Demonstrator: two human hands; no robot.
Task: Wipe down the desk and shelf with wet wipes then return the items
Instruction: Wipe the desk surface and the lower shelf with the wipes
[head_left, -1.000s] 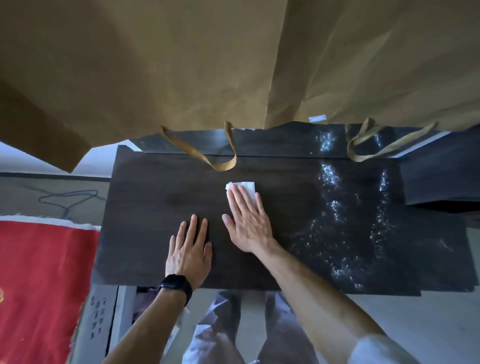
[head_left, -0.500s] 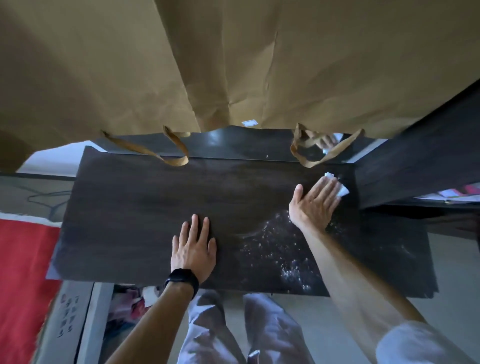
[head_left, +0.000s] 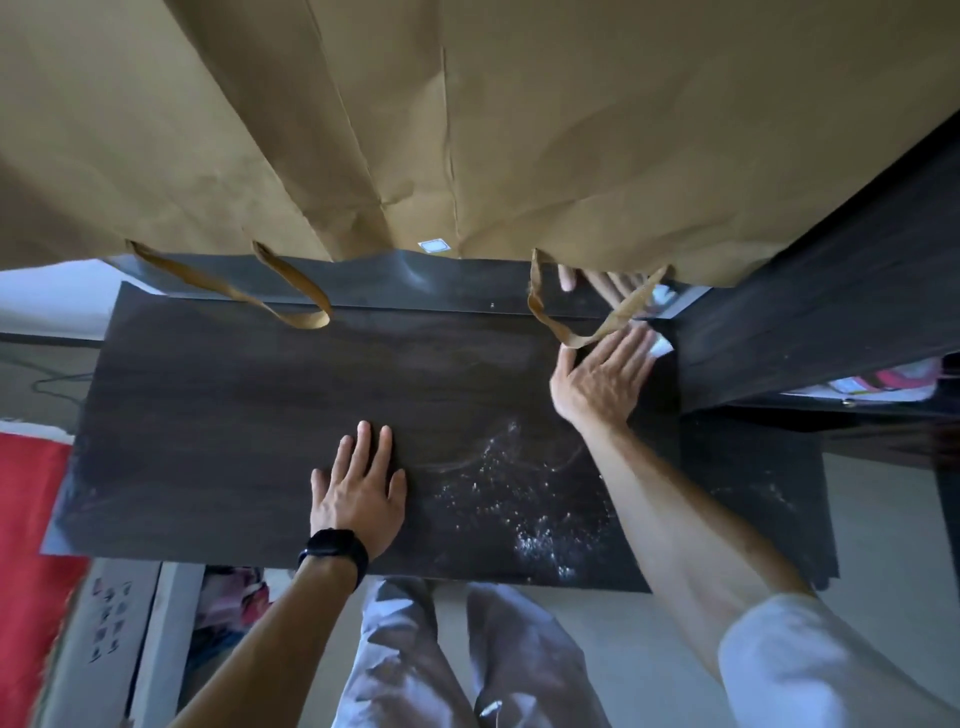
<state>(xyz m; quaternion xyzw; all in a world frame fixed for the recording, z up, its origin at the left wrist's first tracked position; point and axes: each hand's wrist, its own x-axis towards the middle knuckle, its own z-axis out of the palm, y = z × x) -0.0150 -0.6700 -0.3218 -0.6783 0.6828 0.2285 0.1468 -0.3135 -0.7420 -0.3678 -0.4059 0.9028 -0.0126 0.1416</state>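
Now the right hand (head_left: 602, 382) lies flat, fingers straight, pressing the wipe (head_left: 661, 347) onto the desk (head_left: 260, 415); only a white corner shows past the fingertips. A second ago hand and wipe were at the middle of the desk; they have since swept to the far right corner, against the dark side panel (head_left: 805, 338), under a bag handle (head_left: 597, 332). The left hand (head_left: 358, 493) rests spread and empty near the front edge, unmoved. Wet streaks (head_left: 524, 499) mark the right half; the left half shows no shine, so wiping is judged unfinished
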